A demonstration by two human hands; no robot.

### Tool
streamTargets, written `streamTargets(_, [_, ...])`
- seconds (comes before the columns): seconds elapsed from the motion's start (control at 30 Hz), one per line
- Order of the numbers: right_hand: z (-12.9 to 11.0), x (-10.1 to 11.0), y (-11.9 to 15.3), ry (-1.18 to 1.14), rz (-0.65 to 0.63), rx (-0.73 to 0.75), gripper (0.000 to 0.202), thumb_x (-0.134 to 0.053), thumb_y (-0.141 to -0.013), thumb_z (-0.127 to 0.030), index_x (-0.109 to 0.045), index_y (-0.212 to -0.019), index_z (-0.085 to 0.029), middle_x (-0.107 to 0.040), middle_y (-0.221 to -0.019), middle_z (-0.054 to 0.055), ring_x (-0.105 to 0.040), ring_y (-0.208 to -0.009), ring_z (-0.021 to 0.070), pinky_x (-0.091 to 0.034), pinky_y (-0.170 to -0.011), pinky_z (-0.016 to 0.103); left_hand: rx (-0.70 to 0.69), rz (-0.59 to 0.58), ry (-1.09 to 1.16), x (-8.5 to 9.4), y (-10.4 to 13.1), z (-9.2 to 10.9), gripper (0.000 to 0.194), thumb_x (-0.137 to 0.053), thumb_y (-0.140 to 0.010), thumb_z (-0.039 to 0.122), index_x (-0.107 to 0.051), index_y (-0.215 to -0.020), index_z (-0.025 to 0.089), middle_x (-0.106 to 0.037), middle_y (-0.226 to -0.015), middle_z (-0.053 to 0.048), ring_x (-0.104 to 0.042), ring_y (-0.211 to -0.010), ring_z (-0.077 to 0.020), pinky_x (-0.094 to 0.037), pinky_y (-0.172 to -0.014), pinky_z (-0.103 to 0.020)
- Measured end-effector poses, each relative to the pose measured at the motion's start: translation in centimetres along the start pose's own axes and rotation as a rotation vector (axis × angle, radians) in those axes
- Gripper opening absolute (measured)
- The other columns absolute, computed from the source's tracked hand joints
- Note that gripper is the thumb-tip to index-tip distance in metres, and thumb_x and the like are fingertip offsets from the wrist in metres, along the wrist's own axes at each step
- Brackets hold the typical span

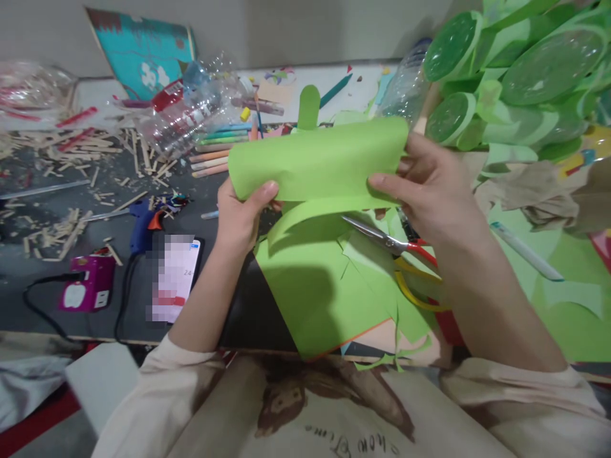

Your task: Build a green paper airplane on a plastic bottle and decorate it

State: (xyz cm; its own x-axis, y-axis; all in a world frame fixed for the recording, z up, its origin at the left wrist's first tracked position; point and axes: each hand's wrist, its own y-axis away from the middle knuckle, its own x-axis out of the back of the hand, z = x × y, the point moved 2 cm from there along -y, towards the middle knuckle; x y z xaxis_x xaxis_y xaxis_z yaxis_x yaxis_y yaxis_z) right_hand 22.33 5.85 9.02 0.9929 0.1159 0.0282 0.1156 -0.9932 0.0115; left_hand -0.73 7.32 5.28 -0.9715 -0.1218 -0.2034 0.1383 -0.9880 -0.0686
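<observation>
Evenly pinched at both ends, a curled green paper (319,160) hangs between the left hand (244,216) and right hand (436,187).
Each thumb presses its front, fingers behind, above the near middle of the dark table (258,318); scissors (377,236) lie below on flat green sheets (305,280), a phone (179,277) and blue glue gun (139,230) to the left.

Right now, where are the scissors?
In the head view, the scissors are right of the middle, over the flat green paper and just below the right hand. Part of their handle end is hidden behind the right forearm.
</observation>
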Motion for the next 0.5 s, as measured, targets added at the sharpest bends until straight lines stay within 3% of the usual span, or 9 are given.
streamTargets(0.07, [0.3,0.2,0.0,0.022,0.058,0.19,0.036,-0.072,-0.084,-0.032,-0.061,-0.117,-0.021,-0.074,-0.121,0.003,-0.069,-0.111,0.016,-0.054,-0.095,0.033,0.007,-0.045,0.075,-0.6,0.0,0.3,0.055,-0.087,-0.053,0.061,-0.063,-0.083,0.022,-0.066,-0.072,0.0,-0.062,-0.056,-0.0137,-0.053,-0.055,-0.027])
streamTargets(0.13, [0.9,0.4,0.1,0.034,0.189,0.432,0.042,-0.08,-0.078,-0.039,-0.062,-0.113,-0.024,-0.074,-0.117,0.001,-0.066,-0.119,0.0192,-0.052,-0.104,0.037,0.042,-0.103,0.152,-1.1,0.3,0.5,0.056,-0.082,-0.059,0.067,-0.064,-0.087,0.022,-0.07,-0.08,-0.002,-0.069,-0.071,-0.0178,-0.057,-0.062,-0.028])
streamTargets(0.23, [1.6,1.4,-0.3,0.066,0.29,0.608,0.054,-0.08,-0.079,-0.042,-0.057,-0.126,-0.027,-0.072,-0.116,-0.001,-0.057,-0.135,0.0226,-0.04,-0.118,0.048,0.113,-0.186,0.193,-1.4,1.2,0.5,0.057,-0.079,-0.064,0.07,-0.066,-0.093,0.023,-0.072,-0.09,-0.005,-0.071,-0.083,-0.0198,-0.057,-0.064,-0.027])
streamTargets(0.33, [1.3,3.6,-1.0,0.064,0.283,0.857,0.052,-0.078,-0.084,-0.037,-0.058,-0.132,-0.035,-0.066,-0.13,-0.008,-0.053,-0.139,0.0207,-0.04,-0.119,0.043,0.17,-0.218,0.268,-1.3,1.8,0.0,0.059,-0.082,-0.065,0.066,-0.065,-0.102,0.023,-0.073,-0.087,-0.002,-0.071,-0.078,-0.0157,-0.058,-0.068,-0.025])
streamTargets(0.37, [1.3,4.6,-1.3,0.036,0.308,0.898,0.047,-0.078,-0.085,-0.026,-0.062,-0.126,-0.041,-0.066,-0.128,-0.013,-0.056,-0.135,0.0177,-0.042,-0.118,0.041,0.2,-0.211,0.287,-1.2,1.9,-0.3,0.057,-0.082,-0.066,0.063,-0.064,-0.102,0.023,-0.073,-0.085,-0.001,-0.071,-0.077,-0.0144,-0.058,-0.07,-0.024])
streamTargets(0.43, [1.9,6.2,-1.8,-0.01,0.371,0.826,0.042,-0.076,-0.084,-0.015,-0.067,-0.115,-0.042,-0.068,-0.124,-0.016,-0.06,-0.13,0.0153,-0.047,-0.114,0.043,0.271,-0.193,0.286,-1.0,2.1,-1.1,0.051,-0.083,-0.068,0.058,-0.064,-0.099,0.022,-0.073,-0.083,-0.001,-0.07,-0.075,-0.0129,-0.058,-0.071,-0.023])
streamTargets(0.47, [2.5,6.7,-1.9,0.002,0.423,0.759,0.041,-0.079,-0.081,-0.02,-0.065,-0.116,-0.037,-0.067,-0.125,-0.011,-0.063,-0.126,0.0176,-0.052,-0.108,0.042,0.312,-0.197,0.267,-0.8,2.3,-1.6,0.049,-0.083,-0.069,0.057,-0.064,-0.097,0.021,-0.073,-0.082,-0.001,-0.07,-0.072,-0.0126,-0.058,-0.07,-0.023])
streamTargets(0.5, [3.3,6.8,-2.1,0.018,0.435,0.592,0.041,-0.079,-0.08,-0.025,-0.061,-0.116,-0.033,-0.065,-0.128,-0.006,-0.065,-0.123,0.0198,-0.057,-0.101,0.043,0.351,-0.212,0.247,-0.7,2.5,-2.1,0.049,-0.081,-0.07,0.058,-0.064,-0.095,0.019,-0.073,-0.08,-0.002,-0.069,-0.07,-0.0126,-0.058,-0.068,-0.023])
